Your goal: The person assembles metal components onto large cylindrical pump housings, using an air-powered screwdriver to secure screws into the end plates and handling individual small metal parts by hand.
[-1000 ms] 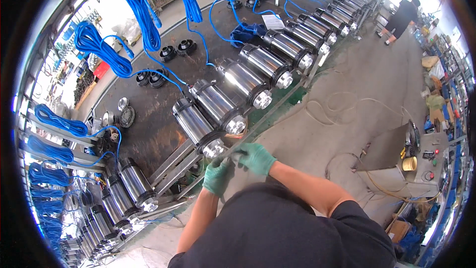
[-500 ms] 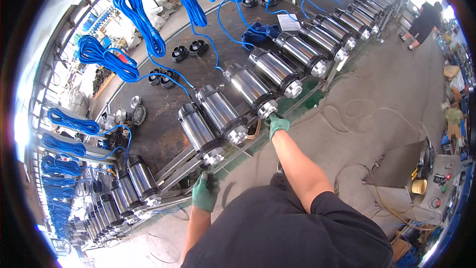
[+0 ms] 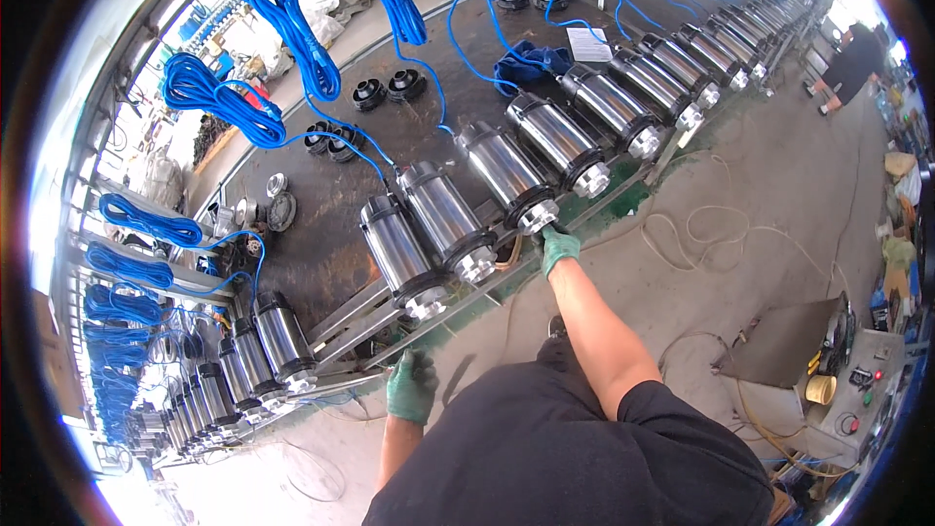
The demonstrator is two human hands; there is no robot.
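A row of shiny steel cylindrical motors lies along the bench's edge, each with a black collar and a silver end piece. At one motor [image 3: 502, 168] in the middle, my green-gloved right hand [image 3: 560, 248] reaches up to the underside of the silver end piece [image 3: 539, 217], fingers closed against it. My left hand [image 3: 411, 390], also in a green glove, is held low in front of my body, below the nearest motor [image 3: 399, 251]. Its fingers are curled in; whatever they hold is hidden. Another motor [image 3: 443, 214] lies between these two.
Blue cable coils [image 3: 287, 29] hang above the dark bench [image 3: 321, 234], their leads running to the motors. Black round parts [image 3: 406, 85], a blue cloth [image 3: 531, 65] and a paper sheet [image 3: 588, 45] lie on it. A hose [image 3: 721, 234] loops across the floor. Another person [image 3: 852, 68] stands far right.
The whole view has shifted slightly, with the bench now further right. My right hand stays at the same motor's end; my left hand remains low, its fingers turned a little.
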